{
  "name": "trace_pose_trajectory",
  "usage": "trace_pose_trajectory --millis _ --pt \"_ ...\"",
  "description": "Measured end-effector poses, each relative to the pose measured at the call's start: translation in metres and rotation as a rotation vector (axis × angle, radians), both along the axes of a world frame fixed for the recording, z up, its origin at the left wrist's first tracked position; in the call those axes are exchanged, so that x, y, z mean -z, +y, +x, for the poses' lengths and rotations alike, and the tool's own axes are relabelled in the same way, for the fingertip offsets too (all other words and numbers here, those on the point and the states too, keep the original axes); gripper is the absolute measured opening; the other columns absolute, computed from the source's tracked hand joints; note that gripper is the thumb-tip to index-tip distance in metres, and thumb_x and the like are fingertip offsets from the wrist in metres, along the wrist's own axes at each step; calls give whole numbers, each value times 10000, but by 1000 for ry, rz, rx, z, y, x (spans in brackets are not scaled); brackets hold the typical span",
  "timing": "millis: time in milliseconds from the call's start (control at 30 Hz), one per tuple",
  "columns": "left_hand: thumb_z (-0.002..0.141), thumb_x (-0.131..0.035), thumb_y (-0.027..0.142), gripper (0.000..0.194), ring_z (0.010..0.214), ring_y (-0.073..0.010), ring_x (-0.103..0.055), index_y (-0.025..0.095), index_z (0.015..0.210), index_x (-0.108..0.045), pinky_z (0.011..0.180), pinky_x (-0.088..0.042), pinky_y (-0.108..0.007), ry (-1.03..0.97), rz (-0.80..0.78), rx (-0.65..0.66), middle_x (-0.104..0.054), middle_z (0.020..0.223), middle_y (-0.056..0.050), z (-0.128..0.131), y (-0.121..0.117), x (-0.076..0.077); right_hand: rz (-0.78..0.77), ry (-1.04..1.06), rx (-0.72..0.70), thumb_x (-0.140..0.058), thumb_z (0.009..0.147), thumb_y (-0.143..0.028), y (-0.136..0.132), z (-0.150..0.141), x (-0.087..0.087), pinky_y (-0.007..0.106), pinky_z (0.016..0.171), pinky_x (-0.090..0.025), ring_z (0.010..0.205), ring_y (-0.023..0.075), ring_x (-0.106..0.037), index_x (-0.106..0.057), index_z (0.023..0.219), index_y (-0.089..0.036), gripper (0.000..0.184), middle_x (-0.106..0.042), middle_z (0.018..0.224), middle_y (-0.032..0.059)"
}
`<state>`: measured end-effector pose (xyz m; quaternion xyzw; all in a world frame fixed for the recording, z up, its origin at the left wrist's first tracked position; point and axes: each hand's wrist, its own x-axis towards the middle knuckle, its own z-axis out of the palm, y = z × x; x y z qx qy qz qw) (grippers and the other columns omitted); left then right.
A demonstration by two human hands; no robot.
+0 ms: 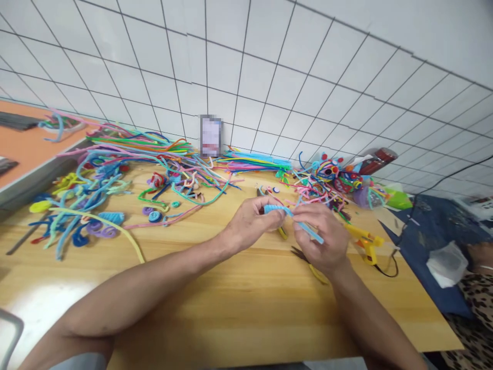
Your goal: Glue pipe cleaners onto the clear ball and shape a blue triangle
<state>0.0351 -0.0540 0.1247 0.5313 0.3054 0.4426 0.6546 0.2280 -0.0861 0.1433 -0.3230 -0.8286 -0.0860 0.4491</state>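
Note:
A light blue pipe cleaner, wound into a tight coil at one end, is held above the wooden table between my hands. My left hand closes its thumb and fingers round the coiled part. Its straight tail passes through the closed fingers of my right hand and sticks out below them. Under my right hand lie pliers with dark jaws and yellow handles. Another tool with a yellow handle lies partly hidden behind my hands.
Loose pipe cleaners and shaped pieces cover the table's left side. A phone leans on the tiled wall. To the right are a yellow glue gun with a black cord and a colourful pile. Another person's patterned sleeve shows at far right.

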Motion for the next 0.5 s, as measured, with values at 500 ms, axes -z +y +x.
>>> trace_pose_trajectory --millis 500 --pt "760 -848 540 415 668 -110 -526 156 839 -713 676 -435 -258 -99 -89 83 -615 725 3 -5 0 -9 161 -134 -17 -697 857 -82 7 12 9 433 819 -665 986 251 -788 -690 1140 -298 356 -799 1113 75"
